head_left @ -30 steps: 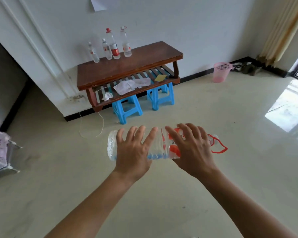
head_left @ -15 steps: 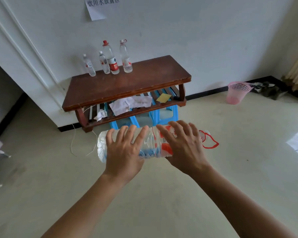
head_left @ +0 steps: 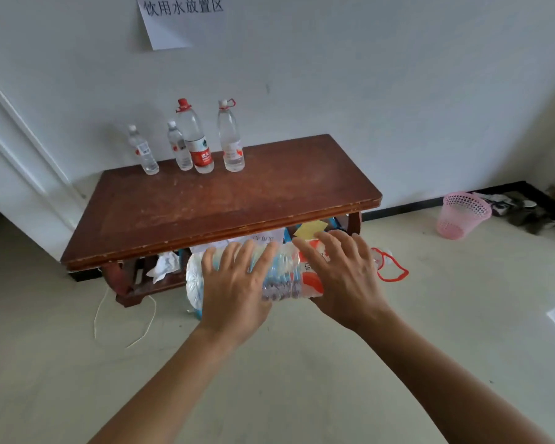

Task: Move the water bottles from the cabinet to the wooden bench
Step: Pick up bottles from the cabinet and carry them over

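I carry a large clear water bottle (head_left: 284,277) lying sideways, with a red label and a red carry handle at its right end. My left hand (head_left: 237,283) grips its left half and my right hand (head_left: 343,277) its right half. It hangs just in front of the near edge of the wooden bench (head_left: 212,206). Several water bottles stand upright along the bench's back edge by the wall: a small one (head_left: 141,150), another small one (head_left: 180,147), a tall red-labelled one (head_left: 195,137) and a tall one (head_left: 229,136).
A lower slatted shelf (head_left: 148,285) of the bench holds crumpled paper and a yellow card, with blue stools behind. A pink basket (head_left: 462,214) stands on the floor at right. A cord (head_left: 100,315) trails on the floor at left. A paper sign (head_left: 180,17) hangs on the wall.
The bench has come much closer and larger in view. Both hands hold the big bottle the same way, now right at the bench's front edge.
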`<state>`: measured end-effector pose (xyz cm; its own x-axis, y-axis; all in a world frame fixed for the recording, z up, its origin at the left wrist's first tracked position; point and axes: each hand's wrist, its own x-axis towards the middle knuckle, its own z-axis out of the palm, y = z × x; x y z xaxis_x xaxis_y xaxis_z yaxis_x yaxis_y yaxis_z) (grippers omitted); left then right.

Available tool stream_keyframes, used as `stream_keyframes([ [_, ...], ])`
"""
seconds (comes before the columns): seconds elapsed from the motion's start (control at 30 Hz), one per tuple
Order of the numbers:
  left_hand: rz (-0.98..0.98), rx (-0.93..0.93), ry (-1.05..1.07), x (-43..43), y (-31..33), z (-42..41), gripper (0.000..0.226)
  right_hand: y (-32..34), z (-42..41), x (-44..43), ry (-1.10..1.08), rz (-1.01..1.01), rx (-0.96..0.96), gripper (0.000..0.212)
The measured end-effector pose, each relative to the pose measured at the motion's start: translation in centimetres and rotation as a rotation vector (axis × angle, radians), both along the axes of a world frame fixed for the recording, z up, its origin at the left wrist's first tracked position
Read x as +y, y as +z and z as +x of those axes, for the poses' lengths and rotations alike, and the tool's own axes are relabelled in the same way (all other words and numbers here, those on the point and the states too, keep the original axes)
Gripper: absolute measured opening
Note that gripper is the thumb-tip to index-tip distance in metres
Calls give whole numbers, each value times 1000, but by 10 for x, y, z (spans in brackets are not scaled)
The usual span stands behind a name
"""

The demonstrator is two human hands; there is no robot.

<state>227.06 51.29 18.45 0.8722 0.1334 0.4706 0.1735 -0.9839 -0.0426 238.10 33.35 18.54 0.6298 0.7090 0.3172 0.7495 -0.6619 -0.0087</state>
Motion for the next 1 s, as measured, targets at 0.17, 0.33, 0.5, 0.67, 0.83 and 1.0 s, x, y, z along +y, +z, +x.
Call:
stream_keyframes([
  [0.17,4,9,-64,31,8,116,89,4,106,24,-69,-2,7,115],
  [0.33,48,14,-34,64,5,230,91,1,223,57,-44,18,-30,115],
  [0.5,80,34,22,91,4,327,94,-8,334,94,24,-5,38,114],
  [0.67,84,89,138,129,16,390,94,-1,413,144,111,15,61,104],
  [0.83,33,42,160,177,7,445,89,0,476,193,192,12,72,101],
  [1.0,-152,64,157,228,-27,489,89,-17,532,230,269,-29,63,82],
])
